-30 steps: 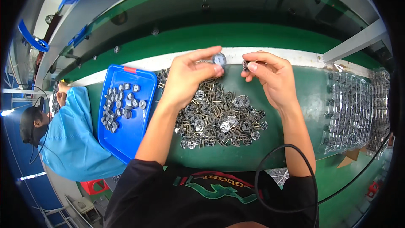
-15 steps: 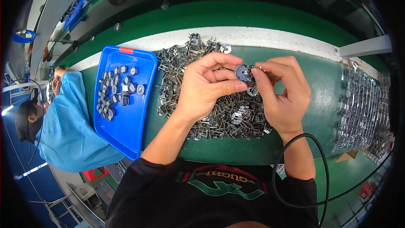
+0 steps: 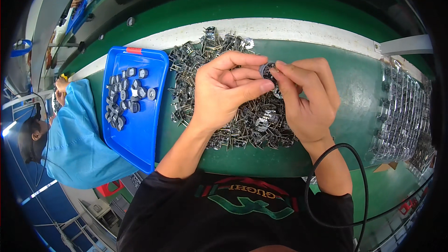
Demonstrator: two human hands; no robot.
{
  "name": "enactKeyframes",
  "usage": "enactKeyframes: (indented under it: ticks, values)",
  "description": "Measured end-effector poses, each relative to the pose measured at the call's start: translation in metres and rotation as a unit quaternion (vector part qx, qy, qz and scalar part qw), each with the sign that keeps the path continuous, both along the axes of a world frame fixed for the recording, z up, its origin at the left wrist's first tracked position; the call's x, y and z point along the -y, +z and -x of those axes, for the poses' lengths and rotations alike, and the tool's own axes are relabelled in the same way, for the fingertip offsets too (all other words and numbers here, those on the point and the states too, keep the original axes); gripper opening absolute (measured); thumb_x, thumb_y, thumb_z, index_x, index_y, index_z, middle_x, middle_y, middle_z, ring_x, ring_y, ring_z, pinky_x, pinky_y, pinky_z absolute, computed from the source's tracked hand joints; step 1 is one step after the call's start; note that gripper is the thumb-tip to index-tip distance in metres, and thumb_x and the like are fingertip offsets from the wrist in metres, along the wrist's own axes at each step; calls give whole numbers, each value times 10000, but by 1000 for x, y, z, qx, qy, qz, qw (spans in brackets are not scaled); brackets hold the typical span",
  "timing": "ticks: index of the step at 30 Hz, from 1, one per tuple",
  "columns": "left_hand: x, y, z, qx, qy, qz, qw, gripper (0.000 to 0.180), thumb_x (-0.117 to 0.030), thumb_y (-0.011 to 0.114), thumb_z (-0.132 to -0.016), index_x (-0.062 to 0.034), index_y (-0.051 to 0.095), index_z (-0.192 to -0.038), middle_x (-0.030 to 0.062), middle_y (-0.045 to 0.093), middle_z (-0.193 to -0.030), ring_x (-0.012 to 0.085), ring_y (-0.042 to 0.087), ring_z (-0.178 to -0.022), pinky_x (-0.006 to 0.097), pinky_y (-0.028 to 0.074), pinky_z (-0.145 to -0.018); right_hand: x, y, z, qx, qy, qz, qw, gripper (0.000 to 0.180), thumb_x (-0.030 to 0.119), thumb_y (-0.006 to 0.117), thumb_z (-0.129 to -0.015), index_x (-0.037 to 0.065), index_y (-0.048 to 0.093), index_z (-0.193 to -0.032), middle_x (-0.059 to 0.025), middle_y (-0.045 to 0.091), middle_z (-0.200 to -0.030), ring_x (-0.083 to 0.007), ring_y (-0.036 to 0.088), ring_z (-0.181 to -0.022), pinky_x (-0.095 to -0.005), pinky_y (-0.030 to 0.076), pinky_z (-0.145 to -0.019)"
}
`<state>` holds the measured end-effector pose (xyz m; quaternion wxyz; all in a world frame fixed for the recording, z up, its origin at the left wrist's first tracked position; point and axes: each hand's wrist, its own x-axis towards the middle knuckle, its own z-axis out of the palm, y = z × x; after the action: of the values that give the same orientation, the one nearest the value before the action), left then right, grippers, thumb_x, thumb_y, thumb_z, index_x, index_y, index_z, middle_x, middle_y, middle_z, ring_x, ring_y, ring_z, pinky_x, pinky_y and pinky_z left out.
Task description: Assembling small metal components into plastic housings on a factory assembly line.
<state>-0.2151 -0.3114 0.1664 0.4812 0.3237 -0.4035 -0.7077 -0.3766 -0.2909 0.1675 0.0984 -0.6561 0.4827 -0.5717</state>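
Between my two hands is a small round grey part (image 3: 266,69) with a dark, metallic inner face. My left hand (image 3: 223,91) pinches it by the rim between thumb and fingers. From the other side, the thumb and forefinger of my right hand (image 3: 311,94) close on the part's right edge; the fingertips hide what they grip there. Below and behind my hands spreads a heap of metal parts with pins (image 3: 263,123) on the green work surface (image 3: 347,93). To the left, a blue tray (image 3: 142,142) holds several round grey pieces (image 3: 123,94).
Clear plastic trays of metal parts (image 3: 402,112) lie at the right. A black cable (image 3: 308,191) loops beside my right forearm. A white ledge (image 3: 298,27) borders a green belt (image 3: 261,2) at the back. A co-worker in a blue smock (image 3: 79,135) sits left.
The round part has tilted, its face now turned more edge-on. My right fingers have moved slightly left against it. The whole view has shifted a little.
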Motion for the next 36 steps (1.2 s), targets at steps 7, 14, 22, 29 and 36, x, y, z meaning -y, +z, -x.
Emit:
enactKeyframes:
  ticks: [7, 14, 22, 29, 36]
  values:
    - [-4, 4, 9, 22, 40, 50, 998, 391, 208, 694, -759, 111, 612, -1129, 155, 659, -1045, 207, 694, -906, 289, 600, -805, 2, 4, 8, 12, 17, -2, 1000, 177, -48, 775, -755, 17, 695, -898, -70, 630, -761, -149, 595, -596, -256, 452, -485]
    - [-5, 7, 11, -8, 39, 53, 998, 385, 194, 697, -763, 98, 607, -1125, 156, 670, -991, 200, 697, -888, 296, 597, -808, -4, 9, 4, 167, 22, -143, 975, 126, 27, 769, -809, 17, 701, -914, -50, 639, -774, -104, 601, -621, -218, 431, -502]
    - [0, 16, 8, 23, 3, 45, 999, 340, 120, 735, -796, 88, 624, -1115, 147, 706, -953, 168, 701, -878, 239, 577, -770, 2, 0, 20, 180, 138, -195, 954, 132, 114, 754, -848, 3, 693, -889, -51, 641, -817, -96, 580, -614, -232, 452, -545]
    - [31, 43, 18, 172, -48, 80, 981, 291, 102, 690, -818, 87, 663, -1107, 150, 711, -988, 185, 699, -867, 284, 582, -782, 14, 0, 40, -13, 89, -27, 996, 113, 52, 701, -869, -16, 660, -950, -93, 605, -791, -190, 599, -649, -298, 472, -580]
    - [147, 21, 22, 418, 79, 250, 870, 218, -84, 731, -838, 35, 736, -1021, 101, 736, -890, 136, 678, -765, 240, 534, -722, 22, -31, 67, -125, 186, -161, 961, 268, -30, 605, -829, 80, 716, -1047, -67, 612, -892, -282, 585, -861, -381, 487, -781]
